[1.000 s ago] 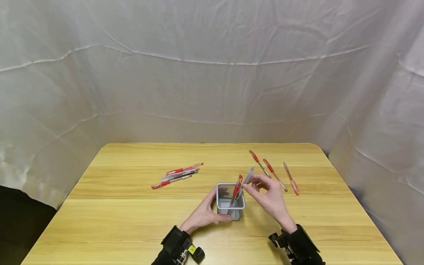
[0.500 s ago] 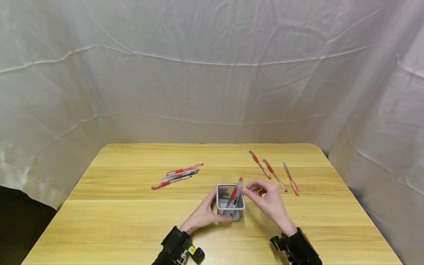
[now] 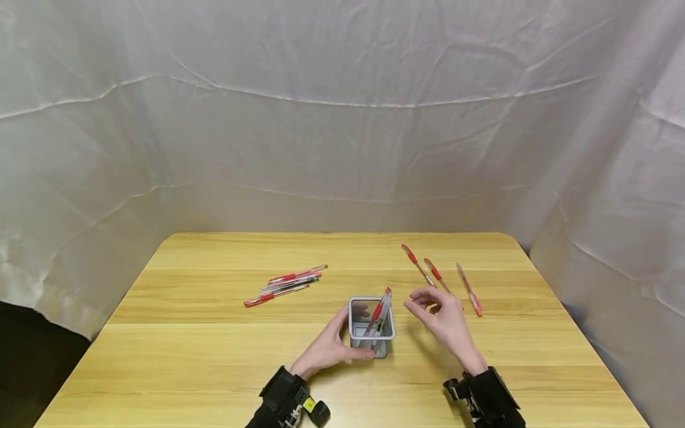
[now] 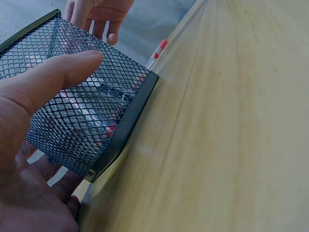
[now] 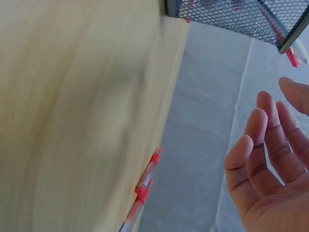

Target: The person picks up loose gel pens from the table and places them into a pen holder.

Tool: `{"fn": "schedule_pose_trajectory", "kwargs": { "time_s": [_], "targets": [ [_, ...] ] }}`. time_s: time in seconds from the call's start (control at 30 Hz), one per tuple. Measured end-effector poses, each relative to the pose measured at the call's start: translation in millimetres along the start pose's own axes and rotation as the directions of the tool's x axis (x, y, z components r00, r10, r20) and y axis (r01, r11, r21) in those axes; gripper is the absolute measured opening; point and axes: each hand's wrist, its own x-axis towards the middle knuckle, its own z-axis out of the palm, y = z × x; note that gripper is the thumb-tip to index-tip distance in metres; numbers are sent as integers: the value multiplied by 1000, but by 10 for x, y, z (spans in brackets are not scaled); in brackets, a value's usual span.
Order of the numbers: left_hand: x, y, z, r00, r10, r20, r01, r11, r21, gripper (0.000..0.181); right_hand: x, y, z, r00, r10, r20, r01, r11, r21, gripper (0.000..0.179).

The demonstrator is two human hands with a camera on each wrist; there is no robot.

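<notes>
A grey mesh pen cup (image 3: 369,347) stands near the table's front middle, with two red pens (image 3: 380,312) leaning inside against its right rim. My left hand (image 3: 327,345) grips the cup from the left; in the left wrist view the thumb (image 4: 48,82) presses on the cup's mesh wall (image 4: 96,121). Just right of the cup hovers my right hand (image 3: 442,315), its fingers relaxed and holding nothing. The right wrist view shows the same empty right hand (image 5: 270,183) with the cup (image 5: 231,14) at the top.
Three red pens (image 3: 436,275) lie on the wooden table (image 3: 187,368) beyond my right hand. A loose bunch of red pens (image 3: 286,284) lies to the cup's far left. White cloth hangs behind and to both sides.
My right hand lowered a pen into the cup, let it go and drew back to the right, empty. My left hand stayed on the cup.
</notes>
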Motion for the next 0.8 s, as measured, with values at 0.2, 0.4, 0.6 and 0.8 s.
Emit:
{"fn": "schedule_pose_trajectory", "kwargs": {
  "time_s": [0.2,0.4,0.6,0.8],
  "targets": [
    [2,13,-6,1000,9,6,-9,1000,-6,98,-2,414,94,1000,-25,13,26,999,-27,16],
    [0,11,-6,1000,9,7,-9,1000,0,98,-3,887,215,999,-18,43,21,998,-65,23],
    [-6,18,-7,1000,2,3,-2,1000,1,98,131,241,56,995,77,64,-75,997,-30,21],
    [-8,25,-1,1000,-3,-2,3,1000,3,100,263,131,25,976,188,106,-180,981,-78,20]
  ]
}}
